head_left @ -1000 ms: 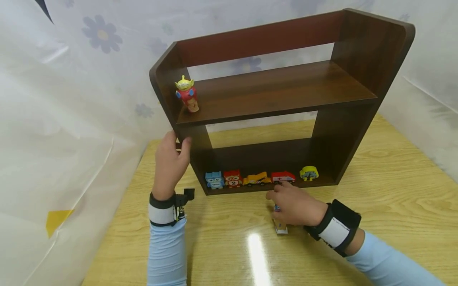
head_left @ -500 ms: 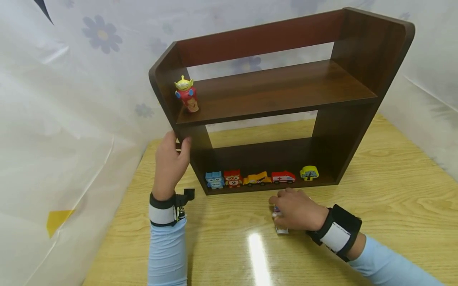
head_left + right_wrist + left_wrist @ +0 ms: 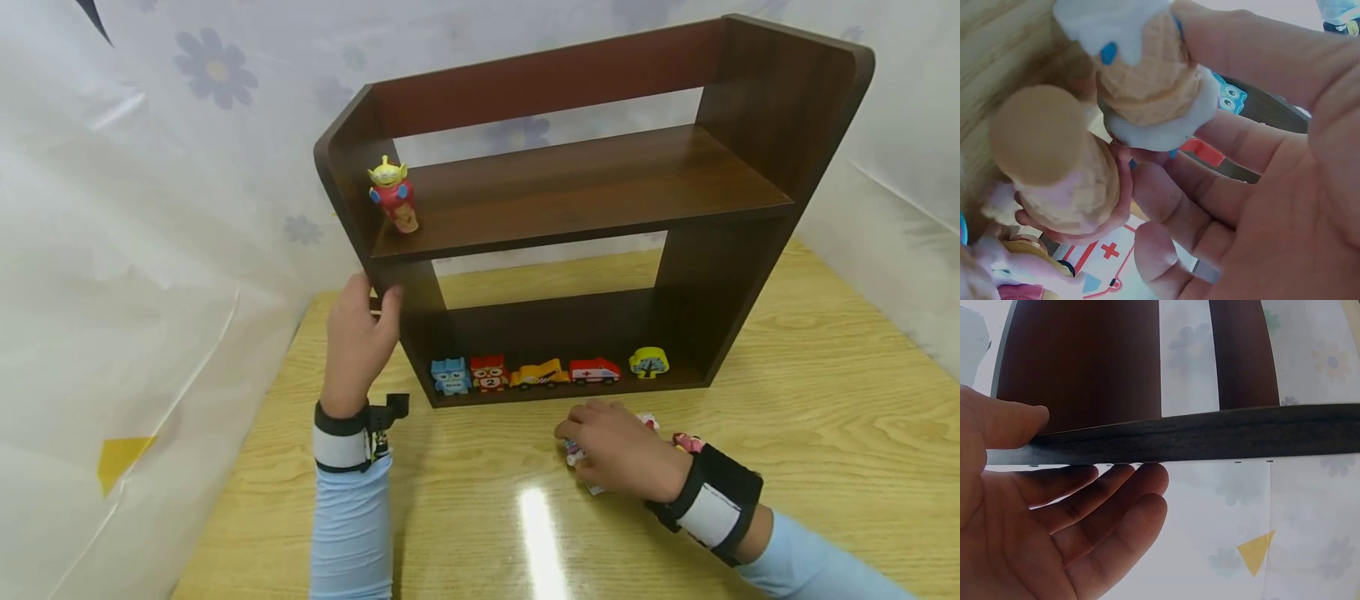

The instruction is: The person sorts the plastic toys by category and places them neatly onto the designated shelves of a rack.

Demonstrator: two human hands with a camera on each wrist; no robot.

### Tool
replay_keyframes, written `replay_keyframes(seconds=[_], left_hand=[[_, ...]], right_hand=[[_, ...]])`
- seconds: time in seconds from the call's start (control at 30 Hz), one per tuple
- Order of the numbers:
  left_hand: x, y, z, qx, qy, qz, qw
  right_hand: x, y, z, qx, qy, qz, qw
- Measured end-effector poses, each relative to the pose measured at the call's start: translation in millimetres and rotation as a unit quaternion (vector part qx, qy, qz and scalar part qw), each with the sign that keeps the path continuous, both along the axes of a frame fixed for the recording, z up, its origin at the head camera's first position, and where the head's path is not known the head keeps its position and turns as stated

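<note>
In the head view my left hand [image 3: 360,337] grips the left side panel of a dark brown shelf [image 3: 585,187]. The left wrist view has the thumb on one face of the panel and the fingers on the other. On the table by the lower board, my right hand [image 3: 622,446] holds an ice-cream-cone figurine [image 3: 1147,75] with a white drip, between thumb and fingers. A second cone-shaped figurine [image 3: 1072,162] stands close to its fingertips. Pinkish figurines [image 3: 688,442] show behind this hand, partly hidden by it.
The lower board bears a blue owl [image 3: 450,377], a red owl [image 3: 489,373], a yellow truck [image 3: 540,374], a red-and-white ambulance [image 3: 594,372] and a yellow tree block [image 3: 648,362]. A yellow-headed alien figurine [image 3: 393,196] stands at the upper board's left end.
My right hand has drawn back a little from the ambulance, which now shows fully. The held figurine has tilted, and pinkish figurines have come into sight behind the hand. My left hand stays put.
</note>
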State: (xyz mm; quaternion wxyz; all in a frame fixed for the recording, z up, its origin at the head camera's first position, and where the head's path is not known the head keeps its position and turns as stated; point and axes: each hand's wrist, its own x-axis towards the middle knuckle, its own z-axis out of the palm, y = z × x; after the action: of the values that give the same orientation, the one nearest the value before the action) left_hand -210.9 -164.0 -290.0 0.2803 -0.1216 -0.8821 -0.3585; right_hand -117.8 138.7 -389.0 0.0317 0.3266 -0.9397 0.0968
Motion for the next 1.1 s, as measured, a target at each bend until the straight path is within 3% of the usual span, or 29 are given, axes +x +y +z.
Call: replay_keyframes(seconds=[0.17,0.37,0.83,1.1], left_hand=[[0.8,0,0.1,-0.001,-0.005,0.004,1.0000],[0.8,0,0.2,-0.001,-0.006,0.005,1.0000],[0.7,1,1.1,0.002,-0.004,0.002,1.0000],[0.8,1,0.7,-0.002,-0.001,0.006,1.0000]], right_hand=[[1.6,-1,-1.0,-0.014,0.017,0.028,0.999],[2.8,-2,-3.5,-0.036,-0.013,0.049,0.998],[6.2,-3,-10.7,-0.056,-0.050,0.067,0.995],[9.4,-2,-14.8,-0.087,-0.047,0.077,0.992]])
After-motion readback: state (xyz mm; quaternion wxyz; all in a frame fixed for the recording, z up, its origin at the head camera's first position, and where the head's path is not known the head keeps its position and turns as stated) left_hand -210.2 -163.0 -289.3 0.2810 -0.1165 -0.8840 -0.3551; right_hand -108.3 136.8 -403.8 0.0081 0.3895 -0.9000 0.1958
